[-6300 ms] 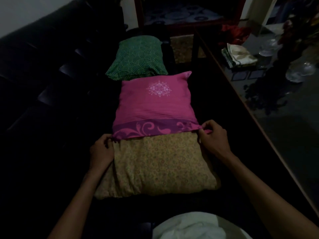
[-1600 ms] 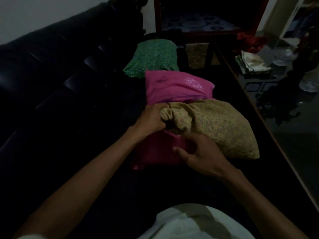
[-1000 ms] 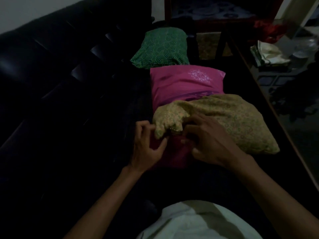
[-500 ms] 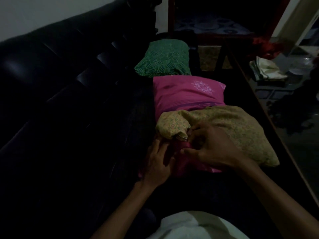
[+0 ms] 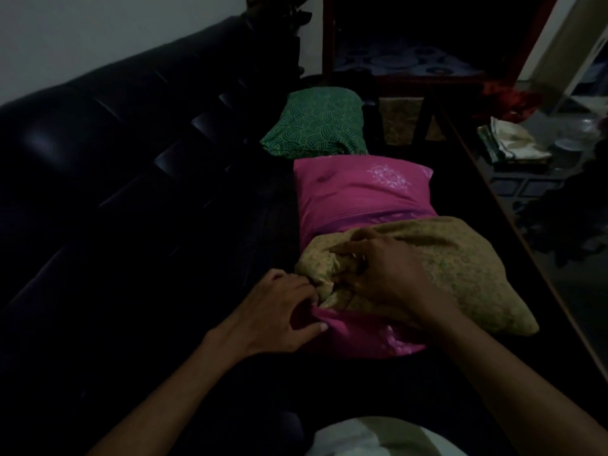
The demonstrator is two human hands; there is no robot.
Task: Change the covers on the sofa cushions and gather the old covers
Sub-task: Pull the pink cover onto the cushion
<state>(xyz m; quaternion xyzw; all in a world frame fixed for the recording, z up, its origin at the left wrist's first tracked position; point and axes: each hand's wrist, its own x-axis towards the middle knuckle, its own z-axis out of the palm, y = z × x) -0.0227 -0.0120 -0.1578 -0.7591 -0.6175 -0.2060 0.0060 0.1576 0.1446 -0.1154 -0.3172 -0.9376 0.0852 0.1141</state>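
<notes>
The room is dim. On the black sofa (image 5: 138, 179) a yellow patterned cushion (image 5: 460, 271) lies half inside a pink cover (image 5: 358, 195), whose open end spreads out under the cushion toward six o'clock. The left hand (image 5: 279, 311) pinches the pink cover's edge at the cushion's eight o'clock corner. The right hand (image 5: 385, 274) grips the bunched corner of the cushion, its fingers (image 5: 345, 250) curled into the fabric. At twelve o'clock of the pink cover lies a green patterned cushion (image 5: 316, 123). At two o'clock, folded cloths (image 5: 513, 146) rest on a glass-topped bench (image 5: 543, 291).
</notes>
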